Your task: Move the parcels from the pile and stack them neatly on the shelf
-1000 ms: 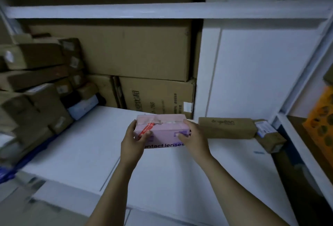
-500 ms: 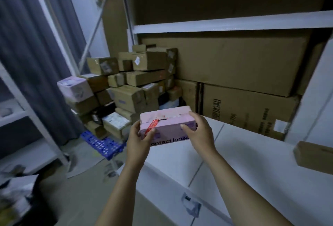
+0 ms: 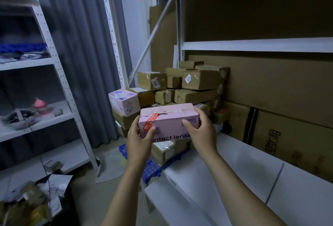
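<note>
The left hand (image 3: 139, 135) and right hand (image 3: 201, 128) clasp the ends of a pink parcel (image 3: 169, 119) reading "ontact lense" (a red sticker (image 3: 151, 120) crosses its seam), held in the air before the pile (image 3: 196, 81), beside the white shelf (image 3: 234, 168).

Single head-worn wide-angle camera looked forward and down from close range; parcel pile (image 3: 198, 80) sat at 12 o'clock, white shelf (image 3: 225, 171) at 4 o'clock.

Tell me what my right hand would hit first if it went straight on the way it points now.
Probably the pile of brown parcels just beyond the pink box that the right hand grips; the gap between them is hard to judge.
</note>
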